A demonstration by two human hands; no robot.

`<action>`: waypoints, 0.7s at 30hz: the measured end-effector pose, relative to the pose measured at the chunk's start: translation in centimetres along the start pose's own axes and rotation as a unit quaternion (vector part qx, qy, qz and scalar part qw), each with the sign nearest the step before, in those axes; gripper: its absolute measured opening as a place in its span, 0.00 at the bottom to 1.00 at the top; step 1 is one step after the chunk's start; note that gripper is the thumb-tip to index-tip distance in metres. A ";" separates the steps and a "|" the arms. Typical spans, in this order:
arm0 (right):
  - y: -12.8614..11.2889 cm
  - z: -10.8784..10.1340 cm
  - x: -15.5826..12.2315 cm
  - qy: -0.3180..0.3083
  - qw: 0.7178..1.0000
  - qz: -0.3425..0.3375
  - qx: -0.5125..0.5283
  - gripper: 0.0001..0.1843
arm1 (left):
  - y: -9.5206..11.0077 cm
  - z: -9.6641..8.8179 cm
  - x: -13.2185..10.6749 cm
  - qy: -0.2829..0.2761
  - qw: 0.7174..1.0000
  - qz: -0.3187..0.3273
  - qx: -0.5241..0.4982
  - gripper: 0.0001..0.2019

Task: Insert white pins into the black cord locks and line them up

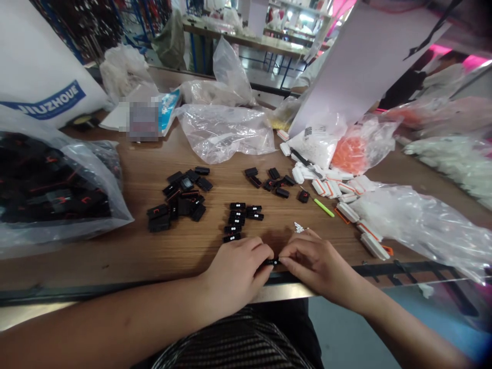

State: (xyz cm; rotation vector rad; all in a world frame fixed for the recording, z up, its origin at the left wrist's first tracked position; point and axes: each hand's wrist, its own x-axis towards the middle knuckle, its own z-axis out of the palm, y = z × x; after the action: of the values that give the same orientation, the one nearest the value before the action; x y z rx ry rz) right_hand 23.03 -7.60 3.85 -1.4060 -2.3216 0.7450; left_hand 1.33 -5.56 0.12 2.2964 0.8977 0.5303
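At the near edge of the wooden table, my left hand and my right hand meet, fingers curled, pinching one small black plastic part between them. Just beyond the left hand lies a neat cluster of the same black parts. A looser heap of black parts sits further left and another group lies further back. Tiny white pieces rest by my right hand.
A clear bag of black parts fills the left side. White-and-orange parts, a green stick, a bag of orange pieces and crumpled clear bags crowd the right. An empty bag lies at the back.
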 end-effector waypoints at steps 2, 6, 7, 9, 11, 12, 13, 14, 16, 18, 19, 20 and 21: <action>0.0 0.3 0.0 -0.001 1.000 -0.005 -0.004 0.08 | 0.0 0.0 0.0 0.000 1.000 -0.001 0.002 0.02; -0.1 0.4 0.0 0.005 1.000 -0.015 -0.012 0.07 | 0.1 0.0 0.0 -0.005 1.000 -0.006 0.007 0.02; -0.1 0.5 0.0 0.007 1.000 -0.018 -0.018 0.07 | 0.1 0.0 0.1 -0.006 1.000 -0.006 0.007 0.02; -0.4 0.6 0.0 0.010 0.999 -0.031 -0.036 0.07 | 0.1 0.0 0.1 -0.006 1.000 -0.007 0.007 0.02; -0.7 0.6 -0.1 0.013 0.997 -0.054 -0.060 0.08 | 0.1 0.0 0.1 -0.004 1.000 -0.008 0.006 0.02; -0.8 0.6 -0.2 0.017 0.995 -0.067 -0.072 0.08 | 0.1 0.0 0.1 -0.003 1.000 -0.008 0.005 0.02; -0.9 0.6 -0.3 0.025 0.993 -0.078 -0.083 0.08 | 0.1 0.0 0.1 -0.003 1.000 -0.008 0.005 0.02; -0.9 0.6 -0.4 0.037 0.991 -0.088 -0.093 0.07 | 0.1 0.0 0.0 -0.003 1.000 -0.009 0.004 0.02; -0.9 0.6 -0.6 0.059 0.987 -0.101 -0.108 0.07 | 0.0 0.1 0.0 -0.002 1.000 -0.009 0.003 0.02; -0.7 0.8 -0.8 0.065 0.983 -0.112 -0.128 0.08 | 0.0 0.1 0.0 0.003 1.000 -0.008 0.000 0.02; -0.6 0.9 -0.9 0.064 0.981 -0.118 -0.142 0.08 | -0.1 0.2 0.0 0.005 1.000 -0.008 -0.003 0.02; -0.5 1.1 -1.0 0.062 0.978 -0.124 -0.158 0.07 | -0.1 0.2 0.0 0.008 1.000 -0.007 -0.005 0.03; -0.5 1.2 -1.0 0.062 0.974 -0.131 -0.176 0.07 | -0.1 0.2 0.1 0.010 1.000 -0.006 -0.007 0.03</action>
State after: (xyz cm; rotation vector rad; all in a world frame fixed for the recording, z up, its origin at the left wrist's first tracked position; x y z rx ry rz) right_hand 22.52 -9.02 3.19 -1.1959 -2.5561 0.1681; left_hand 1.44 -5.54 -0.06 2.2760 0.9140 0.5532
